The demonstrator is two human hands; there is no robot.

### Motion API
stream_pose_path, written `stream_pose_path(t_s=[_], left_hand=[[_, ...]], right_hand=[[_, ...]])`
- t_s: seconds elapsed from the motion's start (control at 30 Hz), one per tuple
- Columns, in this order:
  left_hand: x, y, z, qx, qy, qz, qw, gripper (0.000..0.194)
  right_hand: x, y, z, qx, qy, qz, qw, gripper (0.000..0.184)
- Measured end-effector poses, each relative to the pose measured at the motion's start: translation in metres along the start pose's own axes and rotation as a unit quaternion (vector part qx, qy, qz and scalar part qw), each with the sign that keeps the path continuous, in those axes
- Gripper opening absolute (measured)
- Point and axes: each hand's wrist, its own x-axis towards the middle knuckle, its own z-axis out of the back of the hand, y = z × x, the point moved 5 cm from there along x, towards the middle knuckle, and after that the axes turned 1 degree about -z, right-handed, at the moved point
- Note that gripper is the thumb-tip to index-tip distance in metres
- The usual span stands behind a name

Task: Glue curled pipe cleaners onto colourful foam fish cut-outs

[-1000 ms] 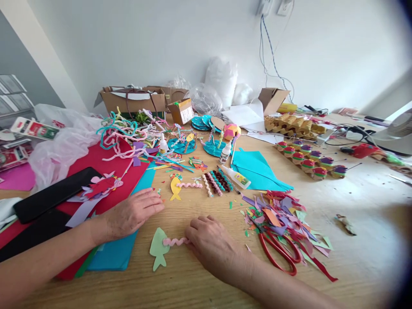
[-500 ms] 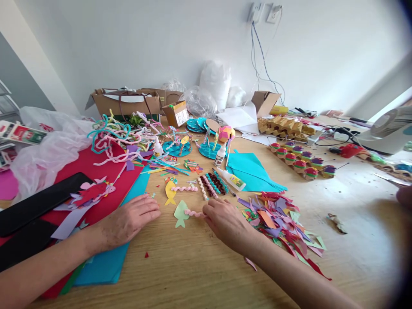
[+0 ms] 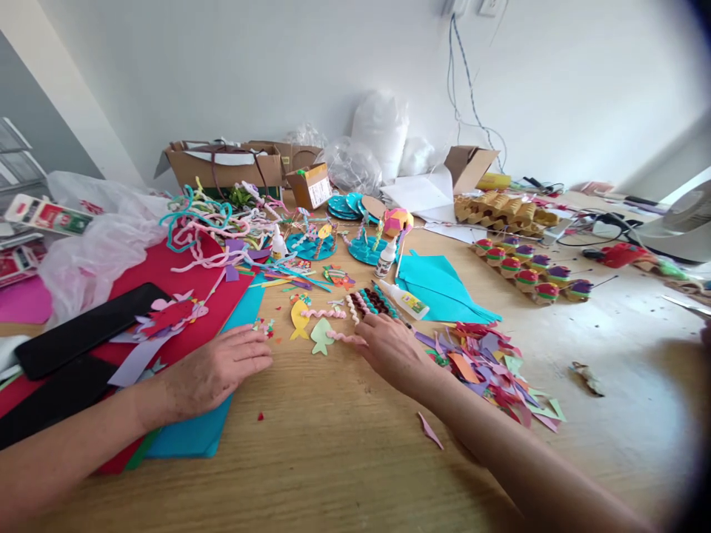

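Note:
My right hand (image 3: 394, 354) has its fingers closed on the end of a wavy pink pipe cleaner (image 3: 345, 338). A light green paper fish (image 3: 321, 337) is joined to the other end, lying flat on the table. Just behind it lies a yellow paper fish (image 3: 300, 321) with its own pink pipe cleaner. Twisted pipe cleaners (image 3: 367, 300) in white, pink, brown and teal lie in a row beyond my right fingertips. Resting palm down, my left hand (image 3: 214, 371) has its fingers stretched out beside small paper bits and partly over a blue sheet.
Paper scraps (image 3: 483, 366) are piled to the right of my right hand. A glue bottle (image 3: 409, 300) lies near teal sheets (image 3: 444, 285). Painted egg-carton pieces (image 3: 533, 270) stand farther right. Red paper (image 3: 214, 259) and a black phone-like slab (image 3: 92, 329) lie left.
My right hand has moved away from me, sliding the green fish and its pipe cleaner up next to the yellow fish. My left hand stays nearly in place. The camera view shifts slightly.

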Motion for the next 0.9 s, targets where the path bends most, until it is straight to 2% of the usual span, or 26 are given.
stream_pose_path(t_s=[0.1,0.2,0.3,0.4,0.53,0.67,0.9], left_hand=[[-0.008,-0.008,0.005,-0.014,0.018,0.010,1.000,0.044],[-0.017,-0.031,0.012,-0.045,0.045,-0.017,0.998,0.046],[-0.026,-0.055,0.010,-0.074,0.098,-0.041,0.992,0.050],[-0.033,-0.064,0.005,-0.085,0.095,-0.019,0.992,0.049],[-0.035,-0.053,0.000,-0.085,0.061,0.002,0.994,0.048],[-0.031,-0.032,-0.003,-0.061,0.084,0.012,0.995,0.051],[-0.023,0.010,-0.012,0.028,0.105,0.057,0.992,0.042]], right_hand=[[-0.007,0.001,0.010,0.019,-0.057,0.004,0.998,0.021],[-0.019,0.003,0.020,0.042,-0.091,0.018,0.995,0.020],[-0.030,0.007,0.027,0.052,-0.092,0.026,0.994,0.019],[-0.036,0.012,0.030,0.052,-0.080,0.030,0.995,0.018],[-0.039,0.020,0.030,0.052,-0.071,0.048,0.995,0.016],[-0.041,0.025,0.033,0.064,-0.075,0.060,0.993,0.014],[-0.044,0.030,0.036,0.077,-0.062,0.065,0.993,0.014]])
